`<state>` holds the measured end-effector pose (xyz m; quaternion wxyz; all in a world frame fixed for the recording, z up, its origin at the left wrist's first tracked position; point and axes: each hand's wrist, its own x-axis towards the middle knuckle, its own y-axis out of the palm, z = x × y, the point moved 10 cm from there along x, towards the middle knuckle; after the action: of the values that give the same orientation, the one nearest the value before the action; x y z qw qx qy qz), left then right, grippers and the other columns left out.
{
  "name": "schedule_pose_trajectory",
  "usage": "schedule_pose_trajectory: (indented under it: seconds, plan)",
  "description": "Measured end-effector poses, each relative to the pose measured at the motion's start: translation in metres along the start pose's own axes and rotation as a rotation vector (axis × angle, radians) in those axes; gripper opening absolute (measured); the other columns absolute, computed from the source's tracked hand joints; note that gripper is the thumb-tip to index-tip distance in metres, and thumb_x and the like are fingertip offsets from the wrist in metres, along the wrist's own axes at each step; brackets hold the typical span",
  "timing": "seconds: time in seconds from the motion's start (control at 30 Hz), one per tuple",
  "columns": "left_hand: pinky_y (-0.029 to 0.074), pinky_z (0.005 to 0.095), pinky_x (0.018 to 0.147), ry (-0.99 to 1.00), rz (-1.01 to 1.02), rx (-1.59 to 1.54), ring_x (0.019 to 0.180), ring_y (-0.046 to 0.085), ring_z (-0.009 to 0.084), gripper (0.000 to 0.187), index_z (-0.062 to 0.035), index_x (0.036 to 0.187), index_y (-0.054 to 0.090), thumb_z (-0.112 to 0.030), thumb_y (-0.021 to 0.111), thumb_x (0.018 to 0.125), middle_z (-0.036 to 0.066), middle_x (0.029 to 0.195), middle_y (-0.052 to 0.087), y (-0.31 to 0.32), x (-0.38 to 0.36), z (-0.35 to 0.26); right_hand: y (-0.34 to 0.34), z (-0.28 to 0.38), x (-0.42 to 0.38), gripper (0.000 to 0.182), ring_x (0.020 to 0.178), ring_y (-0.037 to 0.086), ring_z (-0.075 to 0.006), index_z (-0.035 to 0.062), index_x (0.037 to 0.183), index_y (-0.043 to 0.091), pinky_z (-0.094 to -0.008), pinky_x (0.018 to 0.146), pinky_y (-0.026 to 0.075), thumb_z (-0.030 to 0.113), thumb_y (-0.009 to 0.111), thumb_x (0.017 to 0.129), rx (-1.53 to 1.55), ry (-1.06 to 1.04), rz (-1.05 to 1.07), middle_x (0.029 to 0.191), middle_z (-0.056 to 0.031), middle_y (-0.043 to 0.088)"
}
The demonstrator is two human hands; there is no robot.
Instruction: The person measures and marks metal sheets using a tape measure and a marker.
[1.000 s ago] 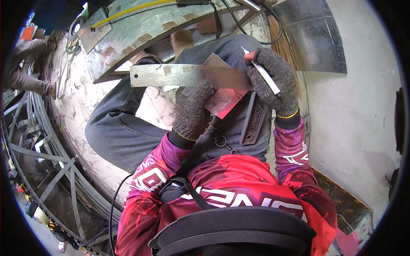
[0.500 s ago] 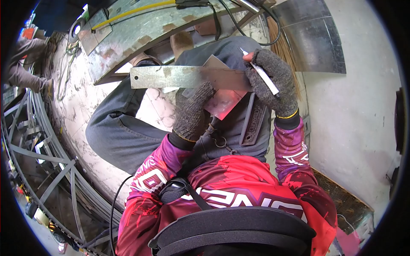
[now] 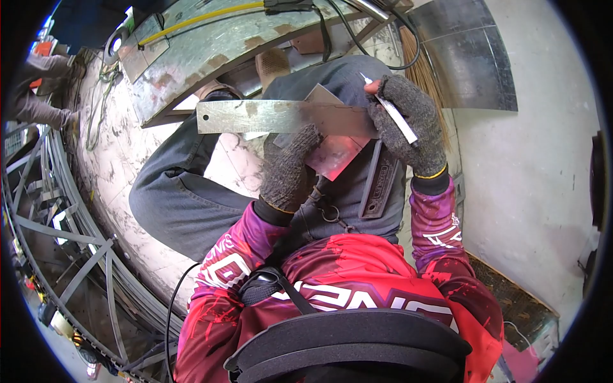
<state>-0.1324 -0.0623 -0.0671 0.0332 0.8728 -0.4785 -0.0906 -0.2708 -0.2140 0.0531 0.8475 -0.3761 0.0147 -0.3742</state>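
My left hand [image 3: 290, 165], in a grey knit glove, is closed on a small square metal plate [image 3: 341, 155]. A wide steel ruler [image 3: 255, 117] with a hole at its left end lies across that plate, and my left fingers reach its lower edge. My right hand [image 3: 412, 124], gloved with bare fingertips, grips a slim white marker pen [image 3: 399, 121], its tip pointing up and left. The ruler's right end meets this hand; the exact contact is hidden. Below the plate, a dark flat bar with raised lettering [image 3: 378, 185] rests on my thigh.
A metal-topped low bench [image 3: 211, 54] stands ahead, with a yellow strip [image 3: 204, 20] on it. Metal strips and a frame [image 3: 96, 242] fill the left side. Another person's legs [image 3: 41, 96] show at far left. A sheet panel [image 3: 463, 57] and a broom [image 3: 421, 64] lean near the right wall.
Both hands, the plate, ruler and pen stay almost where they were. The other person's foot at the far left has shifted slightly.
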Motion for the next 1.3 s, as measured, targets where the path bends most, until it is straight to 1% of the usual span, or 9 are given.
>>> schedule_pose_trajectory:
  seconds: [0.57,0.67,0.73,0.8,0.87,1.07,1.13,1.27,1.3]
  plan:
    - [0.053,0.0455,0.094,-0.075,-0.007,-0.035,0.102,0.073,0.0334,0.038,-0.0056,0.113,0.073,-0.019,0.082,0.078,0.012,0.105,0.076,0.000,-0.001,0.006,-0.001,0.001,0.002,0.031,0.098,0.073,-0.0243,0.0016,0.119,0.071,-0.0358,0.088,0.056,-0.002,0.071,0.088,-0.006,-0.017,0.013,0.105,-0.0132,0.073]
    - [0.052,0.0463,0.095,-0.052,-0.011,0.002,0.102,0.073,0.0336,0.038,-0.0065,0.113,0.073,-0.022,0.081,0.079,0.012,0.105,0.077,-0.001,0.000,-0.002,-0.011,-0.003,0.007,0.030,0.097,0.073,-0.0301,0.0032,0.119,0.072,-0.0386,0.087,0.058,0.003,0.073,0.089,0.043,0.012,-0.015,0.107,-0.0151,0.074]
    - [0.062,0.0388,0.093,0.038,0.064,0.158,0.106,0.074,0.0259,0.033,0.0017,0.128,0.062,-0.004,0.068,0.096,0.015,0.119,0.072,0.006,0.000,-0.011,-0.023,-0.002,0.014,0.029,0.094,0.073,-0.0239,0.0032,0.120,0.072,-0.0354,0.085,0.058,0.003,0.072,0.091,0.149,0.039,-0.071,0.105,-0.0128,0.074]
    - [0.062,0.0387,0.093,0.053,0.078,0.184,0.106,0.074,0.0262,0.033,0.0018,0.128,0.062,-0.004,0.068,0.096,0.015,0.119,0.072,0.005,0.000,-0.009,-0.028,-0.005,0.020,0.027,0.093,0.073,-0.0205,0.0027,0.120,0.072,-0.0341,0.084,0.058,0.005,0.072,0.093,0.270,0.106,-0.074,0.107,-0.0112,0.075]
    - [0.062,0.0387,0.094,0.069,0.092,0.210,0.106,0.074,0.0264,0.034,0.0018,0.129,0.062,-0.004,0.068,0.096,0.015,0.119,0.072,0.006,-0.001,-0.005,-0.035,0.015,0.033,0.026,0.094,0.073,-0.0195,0.0020,0.119,0.074,-0.0333,0.084,0.058,0.005,0.073,0.094,0.250,-0.032,-0.051,0.108,-0.0107,0.076]
    - [0.061,0.0399,0.096,-0.068,0.007,-0.100,0.110,0.072,0.0273,0.037,0.0023,0.132,0.061,-0.005,0.068,0.096,0.015,0.123,0.070,0.000,-0.001,0.013,-0.002,0.030,0.051,0.029,0.103,0.074,-0.0197,0.0006,0.120,0.074,-0.0342,0.089,0.060,0.008,0.078,0.091,0.424,-0.100,0.224,0.114,-0.0118,0.077]
    - [0.054,0.0445,0.098,-0.151,0.016,-0.186,0.112,0.071,0.0343,0.040,-0.0029,0.124,0.069,-0.007,0.076,0.085,0.015,0.118,0.073,0.000,-0.002,0.018,0.010,0.031,0.052,0.030,0.104,0.074,-0.0197,0.0004,0.120,0.074,-0.0345,0.090,0.060,0.009,0.079,0.091,0.454,-0.079,0.311,0.115,-0.0116,0.077]
    - [0.055,0.0416,0.098,-0.072,0.033,-0.036,0.112,0.071,0.0300,0.036,-0.0031,0.127,0.068,-0.007,0.073,0.091,0.013,0.121,0.073,0.002,-0.002,0.005,0.030,0.031,0.056,0.031,0.105,0.074,-0.0185,-0.0011,0.119,0.073,-0.0334,0.092,0.060,0.013,0.079,0.092,0.488,-0.009,0.450,0.115,-0.0110,0.078]
    - [0.055,0.0388,0.096,-0.155,0.025,-0.245,0.111,0.070,0.0269,0.032,-0.0022,0.127,0.068,-0.007,0.071,0.095,0.011,0.121,0.072,0.004,-0.003,0.011,0.032,0.034,0.057,0.031,0.104,0.074,-0.0181,-0.0017,0.119,0.073,-0.0328,0.092,0.060,0.014,0.079,0.093,0.479,-0.033,0.475,0.114,-0.0109,0.078]
